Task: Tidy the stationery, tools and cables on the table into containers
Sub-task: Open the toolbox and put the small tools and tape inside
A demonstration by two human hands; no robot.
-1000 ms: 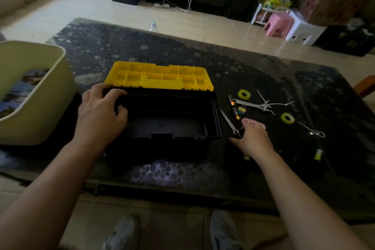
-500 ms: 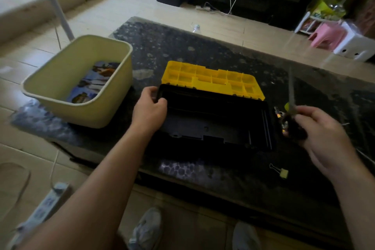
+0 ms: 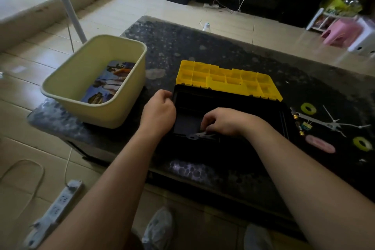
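Pinching a slim metal tool (image 3: pixel 197 135) under its fingers (image 3: pixel 207 126), the right hand (image 3: pixel 227 122) sat inside the toolbox (image 3: pixel 223 97). The left hand (image 3: pixel 159 112) gripped its rim.

No text readable; printed card (image 3: pixel 113 81) in the bin (image 3: pixel 60 87) carries a logo, too blurred to read.

Dark table (image 3: pixel 233 57); toolbox (image 3: pixel 282 111), bin (image 3: pixel 113 115), tape rolls (image 3: pixel 308 108).

My toolbox (image 3: pixel 263 111) is black, its lid (image 3: pixel 223 79) yellow; the bin (image 3: pixel 97 113) at ten o'clock is pale yellow (a blue-and-orange print (image 3: pixel 113 79) inside); the table (image 3: pixel 203 50) is dark, pebble-speckled.
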